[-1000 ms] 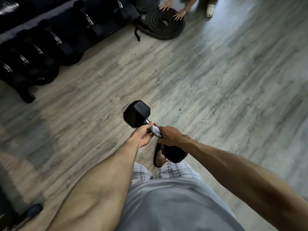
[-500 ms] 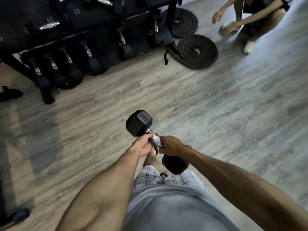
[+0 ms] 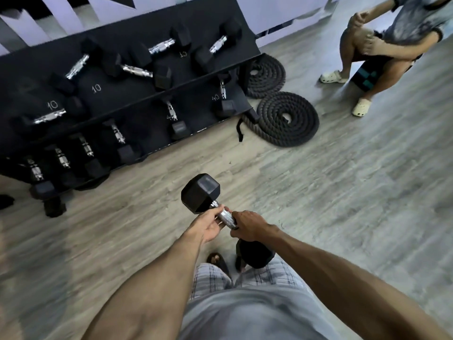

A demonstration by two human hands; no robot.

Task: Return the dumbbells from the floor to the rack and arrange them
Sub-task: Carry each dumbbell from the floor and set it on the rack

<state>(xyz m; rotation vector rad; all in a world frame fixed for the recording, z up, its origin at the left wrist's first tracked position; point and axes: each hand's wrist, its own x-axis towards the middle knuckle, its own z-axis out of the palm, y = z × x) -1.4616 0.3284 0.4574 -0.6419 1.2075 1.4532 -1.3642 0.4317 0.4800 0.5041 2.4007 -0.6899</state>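
Since half a second ago the rack (image 3: pixel 137 33) has come lower and nearer in the head view, with both tiers now showing, while the carried dumbbell (image 3: pixel 201 192) stays at much the same spot before the body. Both hands hold its chrome handle. The left hand (image 3: pixel 208 227) cups the bar from below, fingers curled just behind the far black hex head. The right hand (image 3: pixel 250 225) wraps over the bar beside it, close to the near head. The dumbbell hangs in the air over the wood floor (image 3: pixel 343 192), well apart from the rack. Several dumbbells lie askew on the top shelf; the lower row sits in shadow, seemingly six. Coiled ropes (image 3: pixel 286 119) lie by the rack's right end, with a seated person (image 3: pixel 392 45) beyond.
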